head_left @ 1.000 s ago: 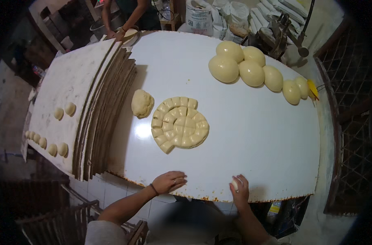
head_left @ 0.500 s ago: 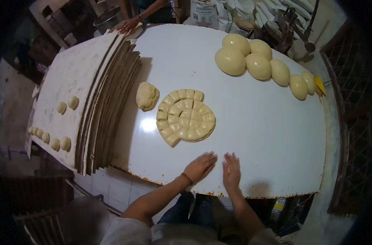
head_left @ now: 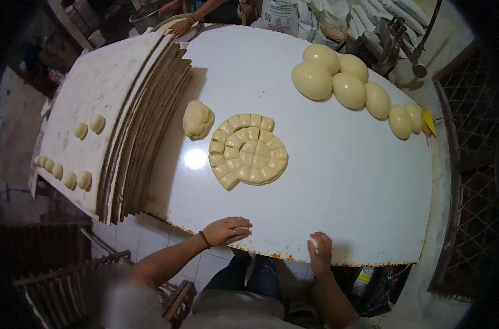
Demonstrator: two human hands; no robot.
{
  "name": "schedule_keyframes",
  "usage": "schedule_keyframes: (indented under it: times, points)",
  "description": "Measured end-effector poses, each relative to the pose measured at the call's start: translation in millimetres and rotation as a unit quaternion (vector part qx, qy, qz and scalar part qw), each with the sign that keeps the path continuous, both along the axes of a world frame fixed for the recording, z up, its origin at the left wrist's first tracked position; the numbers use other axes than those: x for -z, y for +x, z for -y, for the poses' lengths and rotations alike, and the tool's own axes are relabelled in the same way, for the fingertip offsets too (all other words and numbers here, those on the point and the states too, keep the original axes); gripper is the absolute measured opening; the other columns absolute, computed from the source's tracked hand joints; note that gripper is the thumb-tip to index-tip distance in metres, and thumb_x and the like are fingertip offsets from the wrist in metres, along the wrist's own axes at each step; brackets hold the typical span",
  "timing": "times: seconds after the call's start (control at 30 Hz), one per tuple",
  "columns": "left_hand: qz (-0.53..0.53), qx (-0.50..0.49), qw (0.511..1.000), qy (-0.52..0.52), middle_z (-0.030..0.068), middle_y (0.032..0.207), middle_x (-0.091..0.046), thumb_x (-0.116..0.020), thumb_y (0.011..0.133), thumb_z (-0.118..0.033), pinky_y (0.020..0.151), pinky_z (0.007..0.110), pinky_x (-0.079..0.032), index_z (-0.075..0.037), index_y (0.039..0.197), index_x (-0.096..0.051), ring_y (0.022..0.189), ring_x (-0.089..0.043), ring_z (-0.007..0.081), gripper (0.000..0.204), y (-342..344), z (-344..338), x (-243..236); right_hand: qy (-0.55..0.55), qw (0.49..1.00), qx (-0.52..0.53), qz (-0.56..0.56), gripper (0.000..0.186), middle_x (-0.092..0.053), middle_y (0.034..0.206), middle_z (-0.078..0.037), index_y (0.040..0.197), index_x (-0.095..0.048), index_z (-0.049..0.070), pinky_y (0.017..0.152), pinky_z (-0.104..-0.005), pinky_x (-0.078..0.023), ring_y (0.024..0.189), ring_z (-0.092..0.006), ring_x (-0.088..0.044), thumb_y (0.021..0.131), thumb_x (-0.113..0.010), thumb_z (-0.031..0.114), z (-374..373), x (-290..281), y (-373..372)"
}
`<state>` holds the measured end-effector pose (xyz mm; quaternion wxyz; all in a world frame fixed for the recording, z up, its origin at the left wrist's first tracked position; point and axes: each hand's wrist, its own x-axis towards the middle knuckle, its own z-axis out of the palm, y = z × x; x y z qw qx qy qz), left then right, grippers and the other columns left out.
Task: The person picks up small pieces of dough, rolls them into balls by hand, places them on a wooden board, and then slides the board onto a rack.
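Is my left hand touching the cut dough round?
No, the left hand is near the table edge, apart from that dough round.

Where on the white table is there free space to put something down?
The widest free patch of the table lies right of the cut dough coil, between the smooth dough balls and the right hand. Another lies beyond the coil, left of those balls. The far right is crowded by the balls; the left, by a dough lump and board stack.
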<state>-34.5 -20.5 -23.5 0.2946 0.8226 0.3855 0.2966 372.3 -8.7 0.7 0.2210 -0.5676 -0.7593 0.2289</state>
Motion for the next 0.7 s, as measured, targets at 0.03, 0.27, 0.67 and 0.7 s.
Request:
schedule_keyframes:
  times: [0.03, 0.27, 0.67, 0.7]
  points:
    - [-0.019, -0.031, 0.999, -0.032, 0.0132, 0.132, -0.070, -0.068, 0.101, -0.012, 0.113, 0.041, -0.052, -0.003, 0.127, -0.072, 0.132, -0.062, 0.0318, 0.028, 11.2, -20.2, -24.8, -0.013, 0.997, 0.079, -0.011, 0.030, -0.065, 0.134, -0.016, 0.130, -0.068, 0.002, 0.114, -0.0500, -0.047, 0.133, -0.0360, -0.058, 0.100, -0.071, 0.005, -19.1, 0.5, 5.1]
    - [-0.043, -0.016, 0.997, 0.059, 0.0123, 0.133, -0.070, -0.074, 0.099, -0.018, 0.117, 0.042, -0.049, -0.007, 0.126, -0.073, 0.133, -0.063, 0.0281, 0.029, 34.7, -2.1, 4.2, 0.004, 1.000, -0.015, 0.026, 0.030, -0.066, 0.136, -0.018, 0.129, -0.068, 0.000, 0.116, -0.0489, -0.045, 0.137, -0.0396, -0.057, 0.101, -0.072, 0.008, 3.3, 7.9, -30.9]
    - [-0.036, -0.024, 0.999, -0.026, 0.0107, 0.136, -0.068, -0.065, 0.105, -0.017, 0.118, 0.042, -0.047, -0.007, 0.130, -0.069, 0.138, -0.058, 0.0275, 0.028, 4.3, 0.5, -7.3, 0.006, 0.999, 0.018, -0.029, 0.033, -0.064, 0.135, -0.019, 0.131, -0.067, 0.001, 0.115, -0.0481, -0.046, 0.135, -0.0392, -0.057, 0.099, -0.072, 0.005, 1.3, 7.0, 9.1]
    - [-0.029, -0.016, 0.998, -0.053, 0.0108, 0.134, -0.069, -0.065, 0.105, -0.017, 0.118, 0.043, -0.048, -0.007, 0.129, -0.070, 0.138, -0.059, 0.0276, 0.026, -7.1, 0.0, -12.4, -0.005, 0.996, 0.078, -0.045, 0.033, -0.064, 0.133, -0.019, 0.131, -0.067, 0.000, 0.115, -0.0484, -0.046, 0.134, -0.0394, -0.057, 0.099, -0.073, 0.006, -4.8, 3.7, 12.4]
